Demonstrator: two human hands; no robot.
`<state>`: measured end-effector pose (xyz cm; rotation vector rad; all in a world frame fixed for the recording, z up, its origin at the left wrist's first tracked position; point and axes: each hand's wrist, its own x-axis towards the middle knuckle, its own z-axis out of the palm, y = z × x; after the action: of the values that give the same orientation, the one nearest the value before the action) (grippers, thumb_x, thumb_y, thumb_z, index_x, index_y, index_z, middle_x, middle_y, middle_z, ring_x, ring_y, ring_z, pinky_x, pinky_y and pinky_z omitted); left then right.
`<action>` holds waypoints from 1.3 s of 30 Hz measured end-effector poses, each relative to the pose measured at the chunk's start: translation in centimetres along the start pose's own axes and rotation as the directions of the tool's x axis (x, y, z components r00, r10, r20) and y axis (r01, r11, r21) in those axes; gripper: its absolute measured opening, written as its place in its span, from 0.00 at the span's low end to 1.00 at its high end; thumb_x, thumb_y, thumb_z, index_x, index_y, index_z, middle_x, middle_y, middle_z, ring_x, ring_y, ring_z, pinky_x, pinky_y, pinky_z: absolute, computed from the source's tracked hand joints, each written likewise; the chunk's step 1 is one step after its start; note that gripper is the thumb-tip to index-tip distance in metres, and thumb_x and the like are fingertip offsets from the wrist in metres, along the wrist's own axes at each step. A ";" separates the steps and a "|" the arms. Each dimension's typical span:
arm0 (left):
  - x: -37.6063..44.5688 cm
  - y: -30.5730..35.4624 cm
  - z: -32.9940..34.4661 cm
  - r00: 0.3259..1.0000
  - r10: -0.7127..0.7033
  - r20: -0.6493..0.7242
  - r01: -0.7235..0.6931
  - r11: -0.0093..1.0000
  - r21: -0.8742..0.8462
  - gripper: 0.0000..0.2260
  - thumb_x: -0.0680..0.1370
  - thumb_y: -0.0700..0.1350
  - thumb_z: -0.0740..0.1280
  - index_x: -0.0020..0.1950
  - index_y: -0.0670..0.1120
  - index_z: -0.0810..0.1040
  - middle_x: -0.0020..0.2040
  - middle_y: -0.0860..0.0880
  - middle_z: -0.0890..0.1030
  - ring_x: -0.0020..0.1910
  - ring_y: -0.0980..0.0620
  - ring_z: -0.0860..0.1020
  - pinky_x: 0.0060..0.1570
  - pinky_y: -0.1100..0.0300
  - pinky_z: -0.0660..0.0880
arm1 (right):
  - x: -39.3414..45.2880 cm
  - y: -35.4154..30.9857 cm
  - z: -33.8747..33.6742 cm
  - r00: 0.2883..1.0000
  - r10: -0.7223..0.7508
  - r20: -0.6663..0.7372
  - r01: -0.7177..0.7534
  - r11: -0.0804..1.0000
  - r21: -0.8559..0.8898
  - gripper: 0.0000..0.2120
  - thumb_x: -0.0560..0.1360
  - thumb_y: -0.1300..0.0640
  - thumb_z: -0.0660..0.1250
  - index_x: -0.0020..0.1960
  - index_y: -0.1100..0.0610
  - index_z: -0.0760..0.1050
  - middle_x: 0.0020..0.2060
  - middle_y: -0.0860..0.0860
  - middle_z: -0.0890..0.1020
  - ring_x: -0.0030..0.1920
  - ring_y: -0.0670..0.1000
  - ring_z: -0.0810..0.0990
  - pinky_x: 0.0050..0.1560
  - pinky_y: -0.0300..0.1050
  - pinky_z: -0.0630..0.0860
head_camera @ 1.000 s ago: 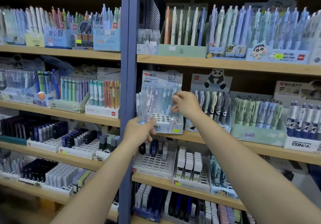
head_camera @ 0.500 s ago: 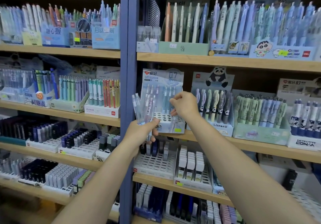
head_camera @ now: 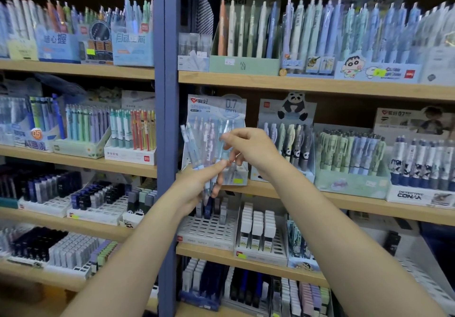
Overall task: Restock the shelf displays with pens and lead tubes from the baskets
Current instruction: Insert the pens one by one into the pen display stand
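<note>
left hand (head_camera: 197, 184) grips pen bunch (head_camera: 197, 149) as the supply | right hand (head_camera: 248, 152) pinches 1 pen (head_camera: 225, 142) to slot in | both just before the 0.7 display box (head_camera: 216, 110)

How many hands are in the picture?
2. The left hand grips a bunch of pens before the 0.7 display; the right hand, beside it, pinches one clear pen. No other hands show.

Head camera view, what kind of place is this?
Most likely a stationery shop aisle: wooden shelves packed with branded pen display boxes, trays of lead tubes, and small price stickers. The left hand holds a bunch of pens.
</note>
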<state>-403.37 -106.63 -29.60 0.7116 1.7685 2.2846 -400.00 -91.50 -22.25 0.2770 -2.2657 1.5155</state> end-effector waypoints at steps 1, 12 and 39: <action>-0.1 -0.2 -0.1 1.000 0.002 0.002 -0.002 1.000 -0.011 0.08 0.76 0.51 0.72 0.48 0.47 0.85 0.33 0.48 0.77 0.26 0.50 0.69 0.31 0.57 0.64 | -0.1 0.1 -0.3 1.000 0.010 -0.012 -0.010 1.000 0.028 0.08 0.80 0.54 0.68 0.47 0.58 0.83 0.39 0.51 0.83 0.33 0.51 0.79 0.34 0.44 0.75; -0.7 -0.5 0.1 0.982 -0.029 -0.189 0.041 0.997 0.063 0.13 0.79 0.52 0.70 0.50 0.42 0.82 0.28 0.49 0.74 0.21 0.53 0.66 0.24 0.61 0.63 | -0.4 0.5 -2.5 0.972 0.055 -0.229 -0.007 0.978 0.207 0.07 0.80 0.59 0.68 0.50 0.62 0.82 0.41 0.55 0.85 0.35 0.50 0.84 0.35 0.39 0.80; -1.4 -0.6 -2.7 0.994 -0.065 -0.083 0.069 0.997 0.040 0.11 0.82 0.50 0.66 0.52 0.42 0.78 0.31 0.47 0.73 0.24 0.52 0.69 0.22 0.65 0.60 | 2.8 0.4 -0.2 0.907 -0.125 -0.401 0.072 0.987 -0.144 0.05 0.81 0.55 0.67 0.48 0.51 0.80 0.43 0.47 0.85 0.29 0.46 0.81 0.34 0.38 0.73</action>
<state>-403.45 -109.35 -31.07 0.5637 1.8534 2.2687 -402.67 -90.99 -21.30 0.0291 -1.9683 1.2350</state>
